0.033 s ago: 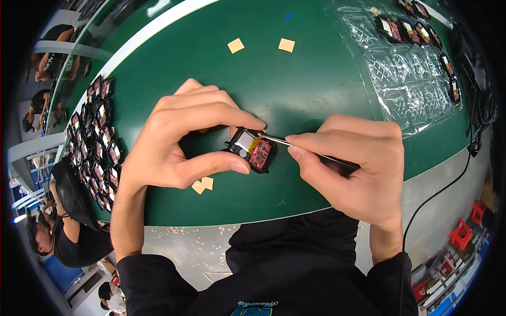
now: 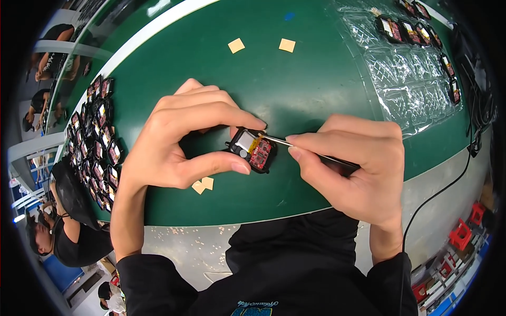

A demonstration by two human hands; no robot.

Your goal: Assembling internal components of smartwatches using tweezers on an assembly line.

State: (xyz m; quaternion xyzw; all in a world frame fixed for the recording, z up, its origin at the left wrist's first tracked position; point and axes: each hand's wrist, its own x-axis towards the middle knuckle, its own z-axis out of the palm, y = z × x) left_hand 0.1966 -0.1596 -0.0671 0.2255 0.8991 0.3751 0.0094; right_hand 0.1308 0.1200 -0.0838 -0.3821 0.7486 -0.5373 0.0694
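Circuit module (image 2: 253,150), black-cased, we pinch steady between left hand (image 2: 179,139) thumb and forefinger, so tweezers (image 2: 311,150) gripped by right hand (image 2: 358,168) fingers reach inside.

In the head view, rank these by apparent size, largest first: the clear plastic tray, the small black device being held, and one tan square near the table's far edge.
1. Clear plastic tray
2. Small black device
3. Tan square

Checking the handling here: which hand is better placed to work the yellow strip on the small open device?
Right hand: its tweezers already touch the strip. Left hand holds the device.
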